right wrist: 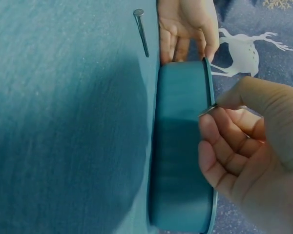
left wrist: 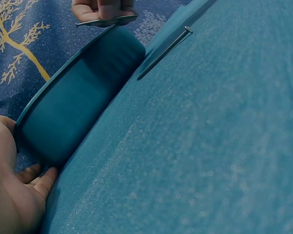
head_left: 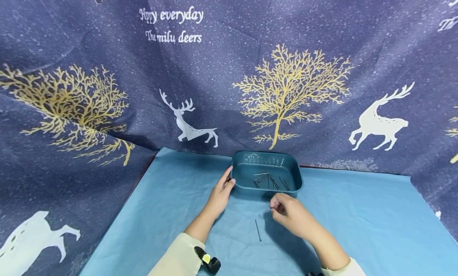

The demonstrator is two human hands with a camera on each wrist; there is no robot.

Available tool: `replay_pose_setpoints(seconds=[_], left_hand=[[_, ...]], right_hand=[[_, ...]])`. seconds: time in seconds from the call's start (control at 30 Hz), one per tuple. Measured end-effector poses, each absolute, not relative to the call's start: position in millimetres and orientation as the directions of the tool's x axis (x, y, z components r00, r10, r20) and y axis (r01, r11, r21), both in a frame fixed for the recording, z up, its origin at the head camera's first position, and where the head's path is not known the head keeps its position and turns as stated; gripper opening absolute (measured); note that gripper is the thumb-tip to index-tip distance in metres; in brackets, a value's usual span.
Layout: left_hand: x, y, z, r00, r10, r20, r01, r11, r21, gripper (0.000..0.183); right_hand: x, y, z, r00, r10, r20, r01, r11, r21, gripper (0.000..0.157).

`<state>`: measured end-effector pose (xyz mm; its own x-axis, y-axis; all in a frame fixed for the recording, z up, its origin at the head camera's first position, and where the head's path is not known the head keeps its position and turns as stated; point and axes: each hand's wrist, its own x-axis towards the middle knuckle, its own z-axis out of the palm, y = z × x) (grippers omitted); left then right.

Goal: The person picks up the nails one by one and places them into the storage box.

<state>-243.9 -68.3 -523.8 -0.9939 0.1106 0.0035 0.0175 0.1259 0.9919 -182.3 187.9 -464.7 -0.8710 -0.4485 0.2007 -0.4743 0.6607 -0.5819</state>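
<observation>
A dark teal plastic tray [head_left: 264, 191] stands on the blue cloth, with several nails [head_left: 269, 180] lying loose inside it. Against the tray's left end rests my left hand [head_left: 219, 194], its thumb and fingers spread rather than curled round it. My right hand [head_left: 291, 214] is just in front of the tray's near side, towards its right corner. Between thumb and forefinger it pinches a nail [left wrist: 107, 21], whose tip end is partly visible in the right wrist view. One more nail [head_left: 258, 230] lies on the cloth, in front of the tray and between the two forearms.
A blue cloth [head_left: 171, 188] covers the table. Behind the tray hangs a dark blue curtain [head_left: 222, 77] printed with white deer and yellow trees, and it also runs down the left side. The tray stands close to the table's back edge.
</observation>
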Motion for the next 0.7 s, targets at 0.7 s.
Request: replay_pose_setpoints(seconds=[0.7], left_hand=[[-244.3,-69.2,-525.1,-0.994,0.108,-0.008,0.008,0.154,0.988,0.064]], right_hand=[[-194.8,178.4,-462.4,-0.915,-0.247,0.320,-0.404,0.598,-0.693,0.014]])
